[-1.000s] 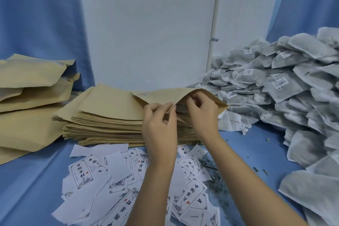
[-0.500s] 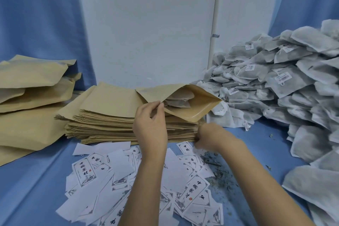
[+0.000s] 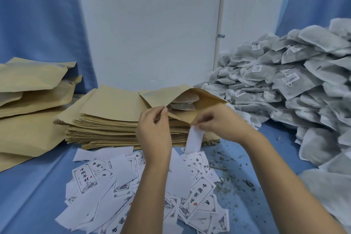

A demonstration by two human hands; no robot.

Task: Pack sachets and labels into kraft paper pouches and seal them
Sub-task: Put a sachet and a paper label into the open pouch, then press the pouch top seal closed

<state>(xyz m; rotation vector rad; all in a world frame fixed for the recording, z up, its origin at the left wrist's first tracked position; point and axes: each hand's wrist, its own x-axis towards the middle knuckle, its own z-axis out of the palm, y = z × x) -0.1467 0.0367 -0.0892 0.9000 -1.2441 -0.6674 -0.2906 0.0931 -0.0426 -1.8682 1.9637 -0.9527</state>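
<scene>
Labels (image 3: pixel 133 186) before pouch stack (image 3: pixel 114 119)

The left hand (image 3: pixel 153 131) and right hand (image 3: pixel 222 121) are bare, as are both forearms in view.

Soft, even light comes from overhead, so the white wall (image 3: pixel 152 24) is bright without glare, the inside of the open pouch (image 3: pixel 208 100) lies in shade, and only faint shadows sit under the stack of pouches (image 3: pixel 114 127) on the tabletop (image 3: pixel 38 186). The middle is fairly sharp, yet the right hand (image 3: pixel 222 121) and the label (image 3: pixel 193 138) in its fingers (image 3: pixel 200 122) are smeared by motion blur. The wide lens bends the edges, and the pile of sachets (image 3: pixel 303 85) turns soft and streaky at the far right.
</scene>
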